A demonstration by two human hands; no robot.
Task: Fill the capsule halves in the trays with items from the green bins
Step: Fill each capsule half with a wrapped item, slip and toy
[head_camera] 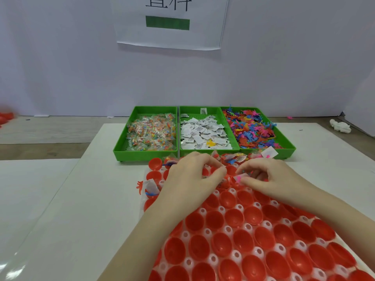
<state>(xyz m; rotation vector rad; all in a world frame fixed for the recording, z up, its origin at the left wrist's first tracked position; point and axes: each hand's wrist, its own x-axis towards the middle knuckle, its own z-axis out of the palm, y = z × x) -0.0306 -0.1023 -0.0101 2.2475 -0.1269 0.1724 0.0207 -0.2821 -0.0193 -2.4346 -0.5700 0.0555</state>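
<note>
A white tray [257, 251] holds many red capsule halves [233, 218]; the near ones are empty, and the far rows hold packets, slips and toys. Both hands work over the tray's far rows. My left hand [190, 175] has curled fingers pinching small items, one a printed paper slip. My right hand [267, 175] pinches a pink toy with a white slip [240, 178] at its fingertips. Behind the tray stand three green bins: candy packets [151, 131], white paper slips [204, 130], and colourful rubber toys [254, 129].
A white mat [85, 209] covers the table under the tray and bins. A crumpled white tissue [339, 126] lies at the far right. Red capsule parts [6, 116] sit at the far left edge. A paper sign [170, 21] hangs on the wall behind.
</note>
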